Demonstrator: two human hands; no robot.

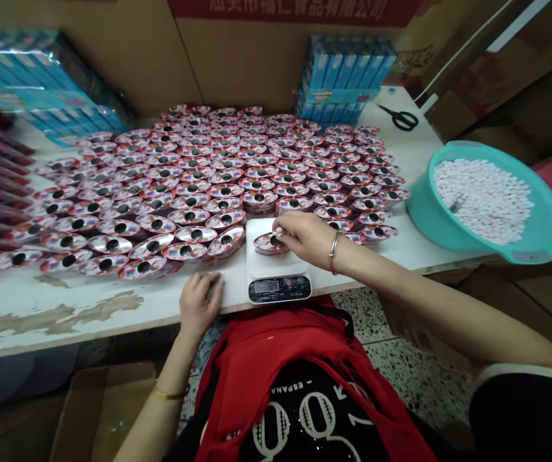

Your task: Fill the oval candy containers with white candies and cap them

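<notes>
Container, oval, red-and-white (263, 243), on white digital scale (278, 266), presumably so weight shows; right hand (307, 237) pinches small white pieces (279, 231) above. Left hand (200, 299) half-curled, seemingly empty, scale's eight o'clock. Round teal tub (430, 226), three o'clock.

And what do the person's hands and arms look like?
The right hand is gloveless, with a silvery bangle at the wrist. The left hand is gloveless too, with a gold-coloured band on that forearm. The right sleeve is black with a white edge.
</notes>
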